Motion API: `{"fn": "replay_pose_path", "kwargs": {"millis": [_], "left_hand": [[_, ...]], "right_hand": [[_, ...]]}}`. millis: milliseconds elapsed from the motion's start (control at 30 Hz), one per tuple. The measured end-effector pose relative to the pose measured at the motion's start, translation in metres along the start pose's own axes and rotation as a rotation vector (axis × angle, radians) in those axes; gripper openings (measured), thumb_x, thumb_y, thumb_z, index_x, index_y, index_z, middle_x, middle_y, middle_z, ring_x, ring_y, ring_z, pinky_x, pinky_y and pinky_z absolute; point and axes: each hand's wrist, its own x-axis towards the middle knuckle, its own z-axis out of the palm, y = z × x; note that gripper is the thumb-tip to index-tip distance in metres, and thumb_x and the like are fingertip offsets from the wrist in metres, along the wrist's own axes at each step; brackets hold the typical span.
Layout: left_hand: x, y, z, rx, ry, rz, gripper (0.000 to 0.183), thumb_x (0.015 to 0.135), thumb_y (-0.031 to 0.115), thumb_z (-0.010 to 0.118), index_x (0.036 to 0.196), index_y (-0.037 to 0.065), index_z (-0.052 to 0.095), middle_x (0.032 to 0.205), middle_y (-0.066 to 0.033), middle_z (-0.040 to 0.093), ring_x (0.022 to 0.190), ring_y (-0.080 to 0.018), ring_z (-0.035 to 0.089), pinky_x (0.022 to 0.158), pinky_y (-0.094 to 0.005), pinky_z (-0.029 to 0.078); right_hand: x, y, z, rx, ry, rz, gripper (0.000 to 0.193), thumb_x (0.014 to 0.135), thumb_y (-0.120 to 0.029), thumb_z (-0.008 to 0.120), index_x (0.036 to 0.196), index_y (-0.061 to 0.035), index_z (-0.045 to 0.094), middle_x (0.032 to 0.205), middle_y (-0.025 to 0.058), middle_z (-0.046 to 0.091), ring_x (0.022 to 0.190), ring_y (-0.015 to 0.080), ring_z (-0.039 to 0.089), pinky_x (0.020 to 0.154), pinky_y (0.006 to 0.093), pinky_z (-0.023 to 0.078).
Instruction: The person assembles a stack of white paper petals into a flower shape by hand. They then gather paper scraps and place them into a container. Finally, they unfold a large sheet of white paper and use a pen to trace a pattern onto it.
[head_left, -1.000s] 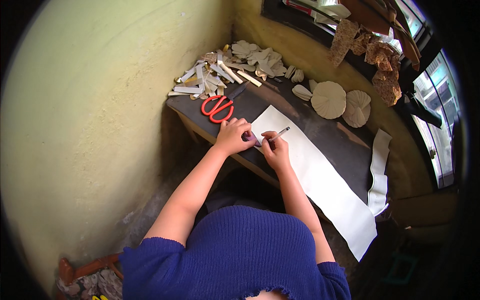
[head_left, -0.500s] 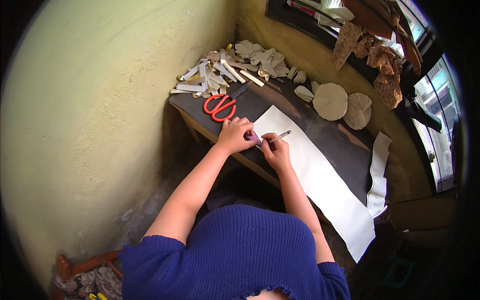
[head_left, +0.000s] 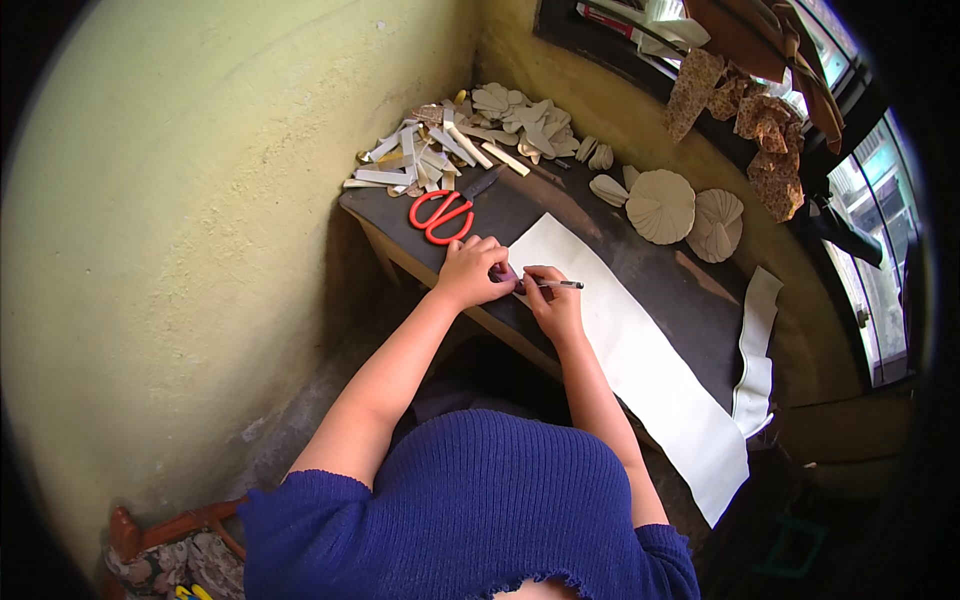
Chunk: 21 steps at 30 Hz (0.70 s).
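Note:
At the table's near edge, my left hand (head_left: 470, 274) bends its fingers over a small purple piece (head_left: 507, 277), pressing it onto the end of a long white sheet strip (head_left: 632, 345). My right hand (head_left: 555, 308) pinches a pen (head_left: 567, 285) with its tip close to that purple piece. Most of the piece is hidden by my fingers, so its shape is unclear. The white strip runs from my hands toward the lower right and hangs past the table's edge. Scissors (head_left: 482, 185) with red handles lie just beyond my left hand.
On the dark table (head_left: 610, 215), cut strips (head_left: 420, 160) pile at the far left beside leaf-shaped pieces (head_left: 535, 125). Fanned round stacks (head_left: 660, 205) lie to the right. A narrow white strip (head_left: 755, 350) stands near the right edge. Brown fabric (head_left: 775, 150) hangs by the window.
The pen has swung from slanting upward to nearly level in my right hand. My left hand stays on the purple piece; the white strip has hardly moved.

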Motion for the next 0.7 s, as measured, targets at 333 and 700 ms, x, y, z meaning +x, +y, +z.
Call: {"fn": "replay_pose_path", "kwargs": {"millis": [333, 700], "left_hand": [[0.0, 0.0005, -0.0016, -0.008, -0.014, -0.004, 0.027, 0.066, 0.037, 0.073, 0.069, 0.016, 0.057, 0.081, 0.0041, 0.053, 0.085, -0.0169, 0.051, 0.077, -0.0339, 0.032], [-0.0001, -0.0019, 0.0008, 0.007, 0.002, 0.013, 0.026, 0.064, 0.035, 0.073, 0.071, 0.017, 0.056, 0.081, 0.0047, 0.053, 0.084, -0.0173, 0.051, 0.074, -0.0345, 0.031]], "right_hand": [[-0.0027, -0.0043, -0.005, -0.059, -0.014, 0.033, 0.009, 0.081, -0.004, 0.06, 0.09, -0.0011, 0.063, 0.062, 0.0065, 0.06, 0.054, 0.0114, 0.056, 0.054, 0.0252, 0.046], [-0.0021, -0.0044, -0.0036, -0.055, -0.099, -0.108, 0.008, 0.079, -0.003, 0.063, 0.087, -0.0005, 0.064, 0.077, 0.0104, 0.063, 0.059, 0.0164, 0.061, 0.055, 0.0269, 0.048]]}}
